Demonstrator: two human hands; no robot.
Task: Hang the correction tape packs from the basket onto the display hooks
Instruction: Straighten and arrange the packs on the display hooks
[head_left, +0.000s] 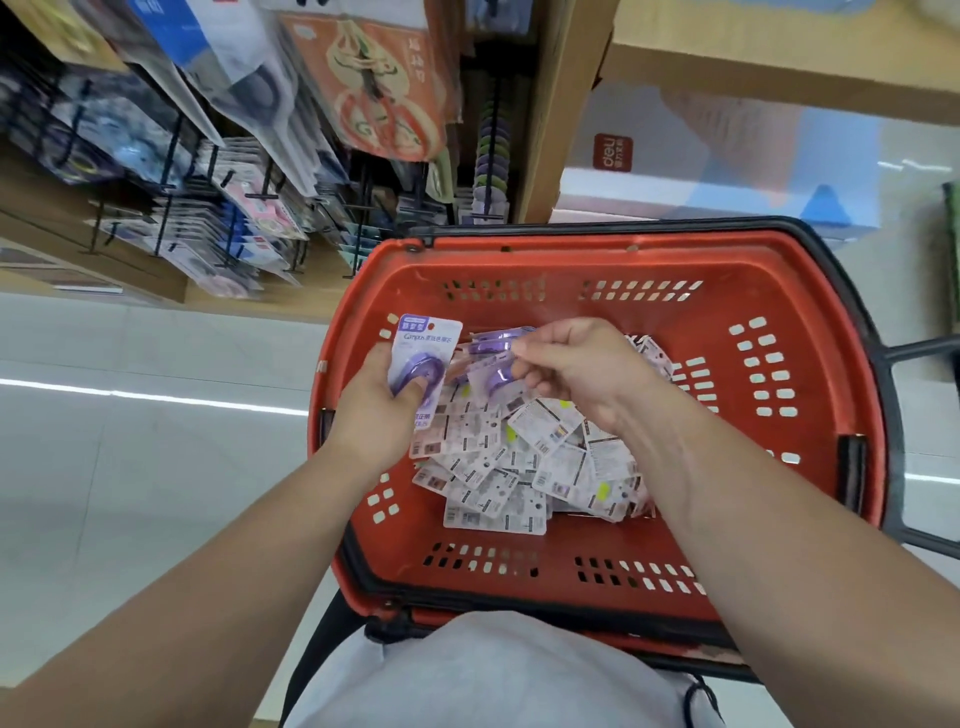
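Note:
A red plastic basket (779, 270) sits in front of me, holding a heap of correction tape packs (519, 467), most lying face down. My left hand (374, 410) grips one purple correction tape pack (423, 348) upright over the basket's left rim, thumb on its blister. My right hand (576, 369) is over the heap, fingers pinched on another purple pack (493, 364). The display hooks (249, 208), black and loaded with hanging stationery, are at the upper left.
A wooden shelf post (556, 114) stands behind the basket. A large white and blue box (727, 171) lies under the shelf at the right. Pale tiled floor (130, 441) stretches to the left. The basket's black handle (893, 374) runs along its right side.

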